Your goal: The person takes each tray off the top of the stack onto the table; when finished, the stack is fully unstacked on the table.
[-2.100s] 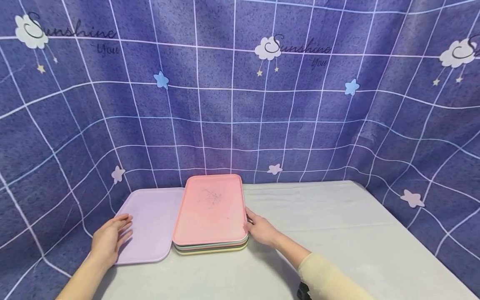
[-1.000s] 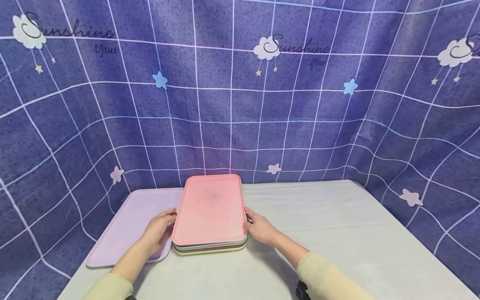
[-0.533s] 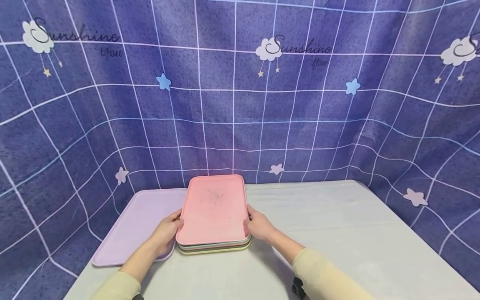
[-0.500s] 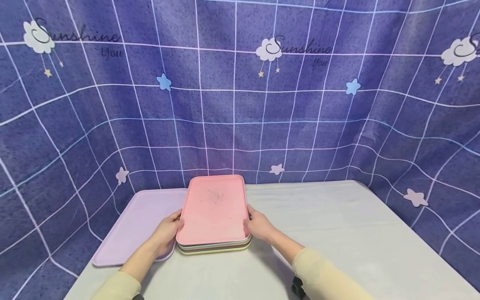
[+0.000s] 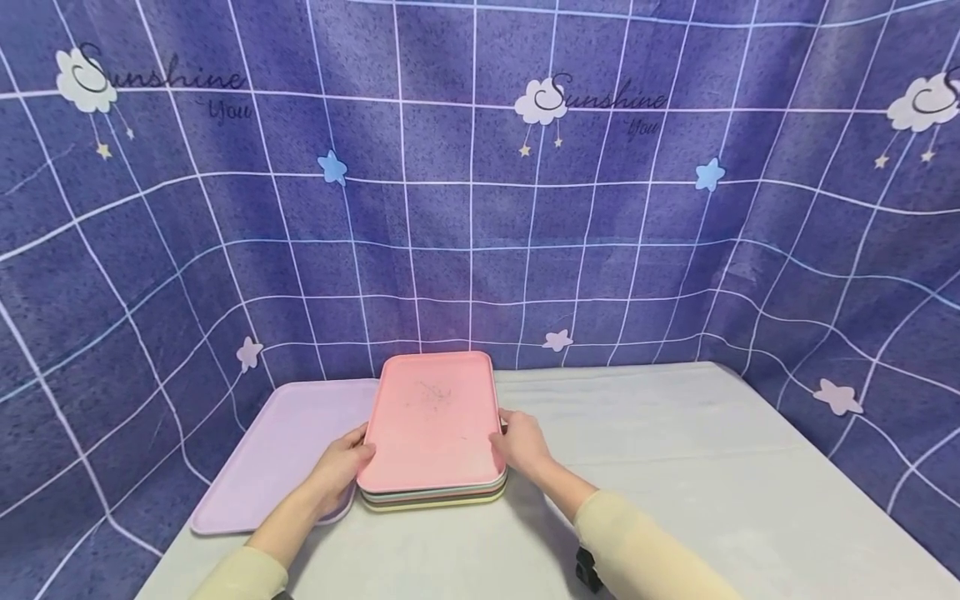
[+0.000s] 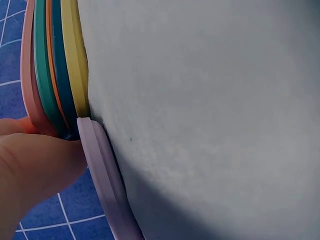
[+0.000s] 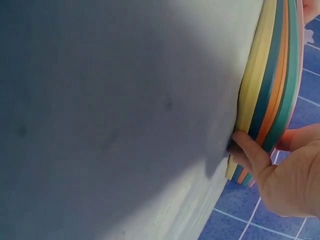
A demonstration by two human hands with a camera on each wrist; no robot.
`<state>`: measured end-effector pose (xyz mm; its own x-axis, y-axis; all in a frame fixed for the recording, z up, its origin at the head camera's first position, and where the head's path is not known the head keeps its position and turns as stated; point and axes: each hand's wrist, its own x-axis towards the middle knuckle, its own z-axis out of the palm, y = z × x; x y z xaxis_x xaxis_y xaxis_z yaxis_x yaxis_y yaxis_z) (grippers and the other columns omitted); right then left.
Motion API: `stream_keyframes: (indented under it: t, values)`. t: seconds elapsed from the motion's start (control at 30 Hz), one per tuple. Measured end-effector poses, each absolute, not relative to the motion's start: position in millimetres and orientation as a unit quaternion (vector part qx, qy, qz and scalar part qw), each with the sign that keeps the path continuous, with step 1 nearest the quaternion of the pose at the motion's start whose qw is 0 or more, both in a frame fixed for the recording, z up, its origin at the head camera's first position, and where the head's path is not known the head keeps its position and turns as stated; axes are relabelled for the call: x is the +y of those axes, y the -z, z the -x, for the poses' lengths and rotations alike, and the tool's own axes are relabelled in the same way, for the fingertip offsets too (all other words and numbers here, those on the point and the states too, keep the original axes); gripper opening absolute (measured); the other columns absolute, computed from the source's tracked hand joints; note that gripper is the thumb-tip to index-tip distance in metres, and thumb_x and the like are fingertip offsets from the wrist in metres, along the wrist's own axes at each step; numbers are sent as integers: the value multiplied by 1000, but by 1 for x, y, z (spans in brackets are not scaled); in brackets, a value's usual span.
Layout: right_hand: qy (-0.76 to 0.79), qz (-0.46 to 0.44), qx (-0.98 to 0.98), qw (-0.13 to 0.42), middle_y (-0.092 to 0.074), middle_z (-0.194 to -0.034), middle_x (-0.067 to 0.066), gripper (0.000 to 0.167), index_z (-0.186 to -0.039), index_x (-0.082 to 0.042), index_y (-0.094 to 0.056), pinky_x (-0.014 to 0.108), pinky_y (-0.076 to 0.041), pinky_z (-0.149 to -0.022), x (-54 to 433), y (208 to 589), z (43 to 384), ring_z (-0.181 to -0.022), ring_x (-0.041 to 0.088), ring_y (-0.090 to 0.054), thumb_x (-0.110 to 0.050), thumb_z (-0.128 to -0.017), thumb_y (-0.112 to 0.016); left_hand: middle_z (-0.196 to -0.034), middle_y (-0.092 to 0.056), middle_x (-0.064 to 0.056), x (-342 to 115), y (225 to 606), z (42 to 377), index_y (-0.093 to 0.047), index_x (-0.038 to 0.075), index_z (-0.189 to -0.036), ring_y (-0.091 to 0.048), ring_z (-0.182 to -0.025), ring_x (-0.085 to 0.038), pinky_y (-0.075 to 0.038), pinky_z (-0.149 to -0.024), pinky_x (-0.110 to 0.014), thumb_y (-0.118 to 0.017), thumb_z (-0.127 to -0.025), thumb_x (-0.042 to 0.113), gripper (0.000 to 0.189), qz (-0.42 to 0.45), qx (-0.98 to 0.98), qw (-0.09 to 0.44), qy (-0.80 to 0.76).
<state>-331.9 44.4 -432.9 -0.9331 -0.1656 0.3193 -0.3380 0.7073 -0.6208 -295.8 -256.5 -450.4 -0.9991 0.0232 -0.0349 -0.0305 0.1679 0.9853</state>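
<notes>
A stack of rectangular trays with a pink tray (image 5: 427,425) on top stands on the table. Teal, orange, dark blue and yellow edges show below the pink one, the yellow tray (image 7: 252,90) lowest. My left hand (image 5: 337,471) holds the stack's left side, its thumb on the pink rim and its fingers along the edges. On the opposite side my right hand (image 5: 521,446) grips the stack, thumb over the pink rim, fingertips down at the yellow edge in the right wrist view. A light purple tray (image 5: 277,458) lies flat at the left, against the stack, partly behind my left forearm.
A pale cloth (image 5: 675,467) covers the table and spreads to the right of the stack. Behind and at both sides hangs a blue curtain (image 5: 435,208) with a white grid, stars and clouds. The stack's far end is close to the curtain.
My left hand has moved right, from the purple tray's outer edge to the stack's left side, and now holds it. My right hand stays at the stack's right side. The head view shifted slightly.
</notes>
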Motion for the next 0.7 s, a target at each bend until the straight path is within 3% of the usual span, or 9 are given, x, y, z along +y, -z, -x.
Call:
stream_keyframes:
  t: [0.17, 0.3, 0.53, 0.7]
  values:
    - [-347, -158, -913, 142, -74, -100, 24, 43, -125, 15, -63, 35, -59, -69, 44, 434, 332, -79, 24, -70, -1, -85, -65, -161, -18, -31, -258, 452, 297, -18, -11, -156, -14, -150, -44, -16, -122, -52, -29, -109, 12, 53, -5, 748, 25, -664]
    - [-329, -167, -918, 146, -73, -99, 26, 39, -123, 16, -64, 36, -58, -70, 43, 433, 332, -76, 24, -66, 0, -87, -64, -161, -18, -31, -259, 453, 297, -17, -12, -156, -11, -150, -44, -13, -123, -52, -20, -110, 13, 52, -12, 740, 24, -672]
    - [-296, -165, -931, 135, -69, -77, 14, 10, -97, 4, -68, 44, -59, -70, 41, 430, 332, -77, 31, -69, 3, -87, -66, -159, -24, -32, -258, 453, 295, -20, -10, -156, -18, -149, -45, -16, -122, -53, -23, -110, 12, 51, -8, 748, 16, -664]
    - [-294, -165, -931, 138, -69, -78, 16, 6, -91, 4, -67, 48, -59, -74, 40, 428, 331, -83, 37, -71, 6, -86, -65, -159, -24, -31, -258, 453, 295, -21, -10, -156, -16, -149, -45, -14, -122, -54, -24, -110, 13, 51, -4, 754, 16, -657]
